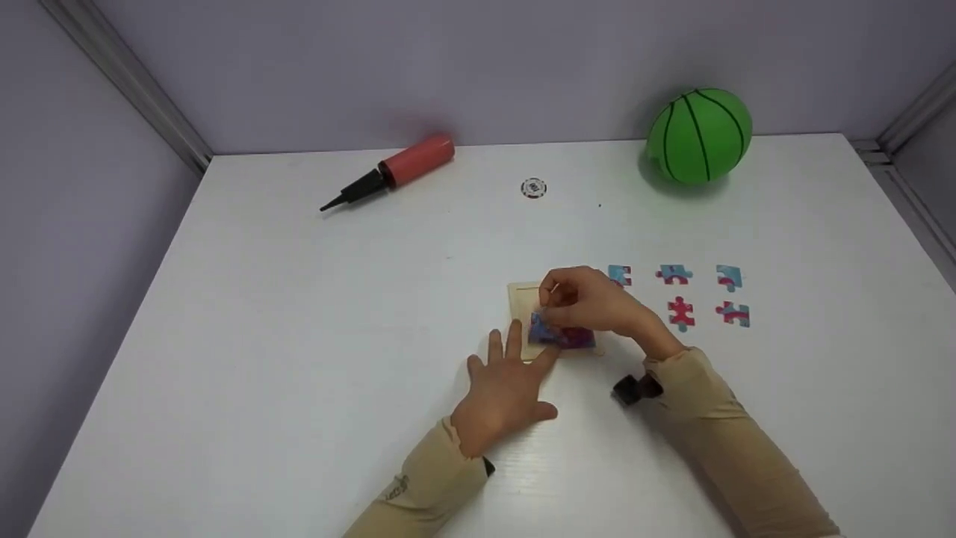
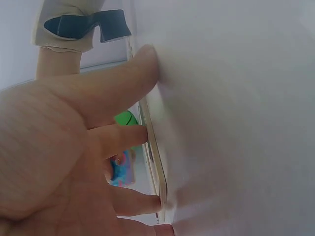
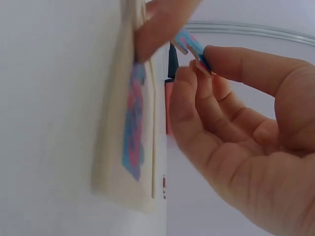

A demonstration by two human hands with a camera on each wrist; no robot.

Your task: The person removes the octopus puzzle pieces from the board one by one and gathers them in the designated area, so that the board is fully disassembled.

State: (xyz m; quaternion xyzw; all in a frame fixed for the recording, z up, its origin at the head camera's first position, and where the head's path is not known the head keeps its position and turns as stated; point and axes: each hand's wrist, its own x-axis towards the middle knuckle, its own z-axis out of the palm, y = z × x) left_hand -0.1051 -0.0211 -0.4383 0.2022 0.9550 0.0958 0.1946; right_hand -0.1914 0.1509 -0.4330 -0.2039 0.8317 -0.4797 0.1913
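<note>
My right hand [image 1: 594, 300] is over a shallow wooden puzzle tray [image 1: 521, 300], pinching a blue and pink jigsaw piece [image 3: 191, 45] between thumb and fingers. In the right wrist view this piece is tilted and held up off the tray. Joined blue, pink and purple pieces [image 1: 579, 339] lie in the tray's near part, partly hidden by my hands. With fingers spread and straight, my left hand [image 1: 500, 392] rests at the tray's near edge, its fingertips [image 2: 140, 133] against the wooden rim. Its thumb points right along the table.
Several loose jigsaw pieces [image 1: 674, 275] lie in two rows right of the tray. A green ball [image 1: 700, 137] stands at the back right. A red and black hand pump [image 1: 422, 160] lies at the back left, with a round chip [image 1: 533, 187] between them.
</note>
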